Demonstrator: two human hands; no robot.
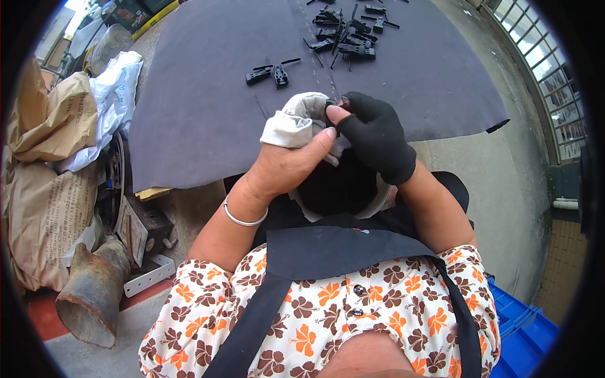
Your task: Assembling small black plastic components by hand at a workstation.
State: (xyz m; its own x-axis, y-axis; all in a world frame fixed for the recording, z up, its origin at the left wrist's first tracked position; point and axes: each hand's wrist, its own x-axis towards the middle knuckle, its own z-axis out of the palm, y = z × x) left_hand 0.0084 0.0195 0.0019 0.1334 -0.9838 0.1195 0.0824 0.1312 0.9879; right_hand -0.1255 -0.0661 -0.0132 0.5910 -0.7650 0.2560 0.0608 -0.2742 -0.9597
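Note:
My left hand (pixel 291 151), its fingers covered by a pale cloth wrap or glove and its thumb bare, meets my right hand (pixel 381 135) over the table's near edge. The right one wears a black fingerless glove. Pinched between both hands is a small black part (pixel 330 114), mostly hidden by the fingers, so its exact kind does not show. Just beyond them on the table lie two black plastic pieces with thin arms (pixel 277 75). A pile of similar black pieces (pixel 353 43) sits farther back. Below my hands is a dark round container (pixel 337 192) with a pale rim.
A dark grey cloth (pixel 208 113) covers the table. Brown paper sacks (pixel 47 208), a white plastic bag (pixel 116 94) and a rusty metal pipe (pixel 94 293) crowd the left side. A blue crate (pixel 523 327) stands at lower right, a barred window (pixel 548 69) beyond.

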